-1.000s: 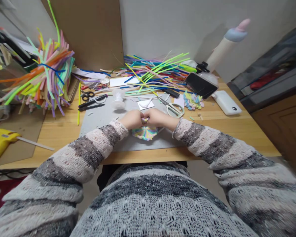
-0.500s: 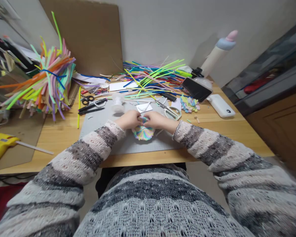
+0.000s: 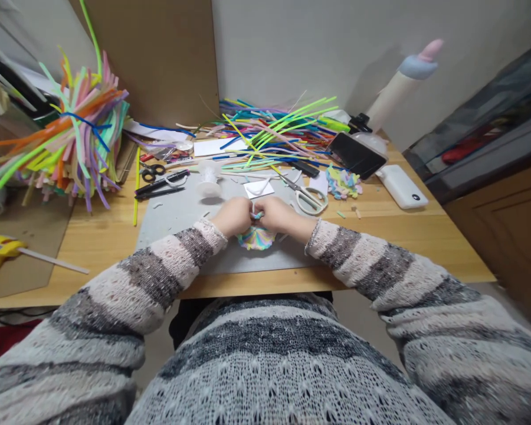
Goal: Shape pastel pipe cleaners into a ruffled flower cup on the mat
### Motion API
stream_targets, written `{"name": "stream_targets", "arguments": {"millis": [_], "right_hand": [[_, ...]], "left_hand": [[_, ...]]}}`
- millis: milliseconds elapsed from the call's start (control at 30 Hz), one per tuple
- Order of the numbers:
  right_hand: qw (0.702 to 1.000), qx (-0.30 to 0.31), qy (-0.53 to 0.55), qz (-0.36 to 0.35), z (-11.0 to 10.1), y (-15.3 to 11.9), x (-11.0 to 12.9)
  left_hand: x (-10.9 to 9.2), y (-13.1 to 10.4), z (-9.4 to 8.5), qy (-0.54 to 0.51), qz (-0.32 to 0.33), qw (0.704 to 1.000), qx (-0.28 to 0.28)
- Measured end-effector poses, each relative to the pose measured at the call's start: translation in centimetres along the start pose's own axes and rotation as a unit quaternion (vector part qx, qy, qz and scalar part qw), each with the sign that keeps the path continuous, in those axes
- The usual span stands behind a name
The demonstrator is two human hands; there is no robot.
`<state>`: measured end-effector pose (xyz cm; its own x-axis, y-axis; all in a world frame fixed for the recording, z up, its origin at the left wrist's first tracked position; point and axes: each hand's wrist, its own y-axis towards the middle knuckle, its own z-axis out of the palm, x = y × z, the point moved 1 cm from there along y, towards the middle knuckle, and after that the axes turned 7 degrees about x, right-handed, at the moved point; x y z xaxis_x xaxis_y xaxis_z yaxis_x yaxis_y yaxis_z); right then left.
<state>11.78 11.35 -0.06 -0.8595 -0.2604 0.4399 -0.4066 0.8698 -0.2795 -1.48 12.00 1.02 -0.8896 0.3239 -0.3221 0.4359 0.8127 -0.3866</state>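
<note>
Two grips, left hand [image 3: 234,215] and right hand [image 3: 274,213], pinch a pastel strip [image 3: 257,216] by the disc [image 3: 256,239], where I judge uneven pulling could slip it loose.

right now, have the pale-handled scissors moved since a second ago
No; the pale-handled scissors lie in the same spot against the grey mat.

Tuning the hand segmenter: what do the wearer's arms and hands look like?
Left hand and right hand: bare, no gloves. Long knit sleeves, openwork texture, banded pale cream and mottled grey-brown, ending at the wrists in pale, slightly ruffled cuffs.
</note>
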Motion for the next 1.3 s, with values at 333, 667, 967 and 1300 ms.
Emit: {"name": "stream_targets", "arguments": {"millis": [333, 667, 967, 1300], "right_hand": [[0.997, -0.034, 0.028, 0.06, 0.0, -1.3, -0.8], [0.997, 0.071, -0.003, -0.01, -1.0, 0.2, -0.5], [0.999, 0.047, 0.0, 0.003, -0.6, 0.4, -0.4], [0.999, 0.021, 0.023, 0.016, 0.0, -0.3, 0.0]], "left_hand": [[2.0, -0.3, -1.3, 0.0, 0.003, 1.0, 0.005], [0.3, -0.1, -1.8, 0.032, 0.013, 0.997, 0.068], [-0.6, 0.2, -1.4, 0.05, -0.002, 0.996, 0.068], [-0.5, -0.1, -0.6, 0.01, 0.004, 1.0, 0.024]]}}
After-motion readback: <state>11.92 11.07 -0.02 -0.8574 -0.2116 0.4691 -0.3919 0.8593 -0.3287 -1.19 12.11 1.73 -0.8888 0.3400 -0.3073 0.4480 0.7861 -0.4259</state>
